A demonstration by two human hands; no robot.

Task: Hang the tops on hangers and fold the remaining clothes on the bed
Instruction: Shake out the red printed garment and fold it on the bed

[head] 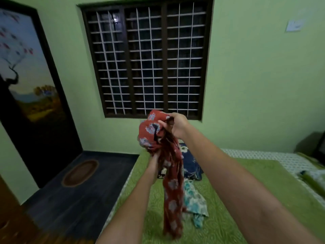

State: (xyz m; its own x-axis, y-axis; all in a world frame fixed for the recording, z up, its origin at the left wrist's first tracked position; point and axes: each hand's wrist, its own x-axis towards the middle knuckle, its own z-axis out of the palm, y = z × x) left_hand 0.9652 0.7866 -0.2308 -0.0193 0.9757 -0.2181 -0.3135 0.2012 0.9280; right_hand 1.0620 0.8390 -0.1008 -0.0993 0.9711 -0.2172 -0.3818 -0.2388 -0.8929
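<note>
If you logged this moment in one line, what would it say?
hands: right hand and left hand grip red garment | held above bed | blue and teal clothes lie behind

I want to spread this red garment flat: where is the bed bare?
Bare green bedspread lies right of the teal floral cloth, and near the bed's left edge. The middle is crowded: the navy floral cloth and teal one.

Red garment (171, 175) (floral) in hands (177, 126)

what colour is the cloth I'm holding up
Rust red with pale blue-grey flowers; the head view shows the cloth.
</note>
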